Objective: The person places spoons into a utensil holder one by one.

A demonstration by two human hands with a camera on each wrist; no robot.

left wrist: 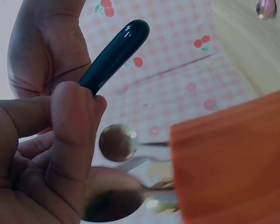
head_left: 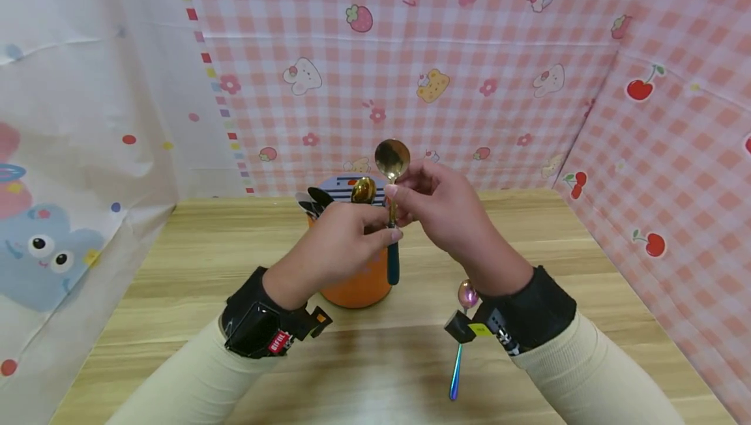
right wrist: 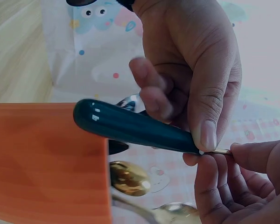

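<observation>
Both hands hold one spoon point(head_left: 393, 265) upright, its round gold bowl at the top and its dark green handle pointing down. My left hand point(head_left: 343, 239) pinches it where the handle meets the gold neck. Higher up, just below the bowl, the thumb and fingers of my right hand point(head_left: 448, 210) pinch the neck. Right behind the left hand stands an orange container point(head_left: 354, 289), with several spoons in it, bowls up. One of these is a gold spoon point(head_left: 364, 190). In the right wrist view the green handle point(right wrist: 135, 126) shows plainly beside the container.
A spoon with a rainbow sheen point(head_left: 456, 373) lies on the wooden table point(head_left: 235, 242), partly under the right wrist's camera. A pink checked cloth point(head_left: 411, 105) hangs behind and to the right; a white patterned cloth point(head_left: 76, 118) hangs at the left.
</observation>
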